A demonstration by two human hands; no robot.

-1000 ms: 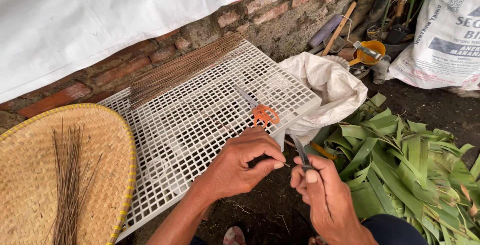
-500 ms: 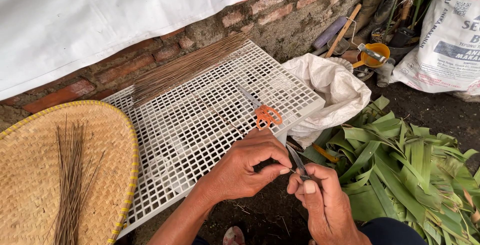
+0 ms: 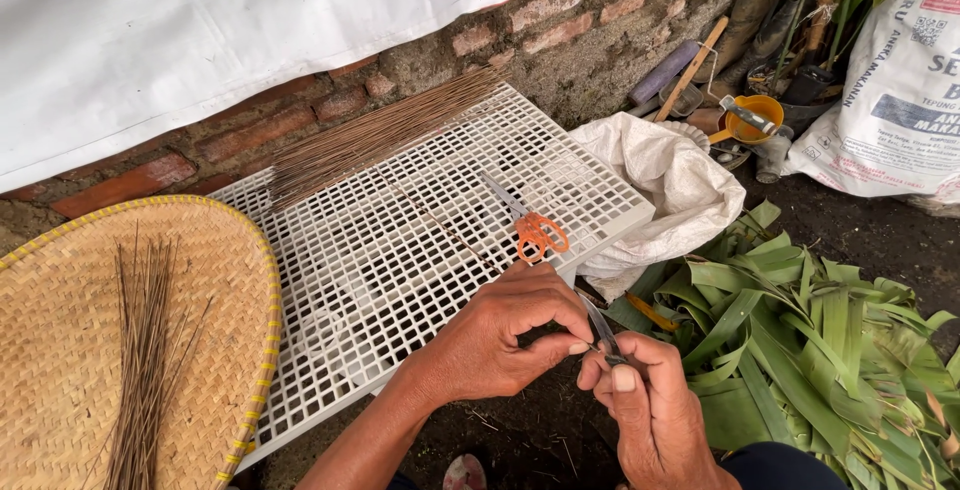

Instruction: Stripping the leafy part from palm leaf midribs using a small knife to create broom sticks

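Note:
My left hand [image 3: 505,335] pinches a thin brown stick [image 3: 455,235] that runs from my fingertips up across the white plastic grid tray [image 3: 350,280]. My right hand [image 3: 655,415] grips a small knife [image 3: 600,325], whose blade points up and left and meets the stick at my left thumb. Both hands are just off the tray's near corner, over dark ground. Orange-handled scissors [image 3: 535,232] lie on the tray just beyond my left hand.
A bundle of brown sticks [image 3: 380,135] lies along the tray's far edge by the brick wall. A woven round tray [image 3: 60,370] at left holds more sticks [image 3: 145,350]. Green leaves [image 3: 820,350] pile at right, with white sacks [image 3: 670,180] and an orange bowl [image 3: 755,115] behind.
My two hands have stayed together at the tray's corner. The knife blade has shifted slightly along the stick, and the view has dipped a little.

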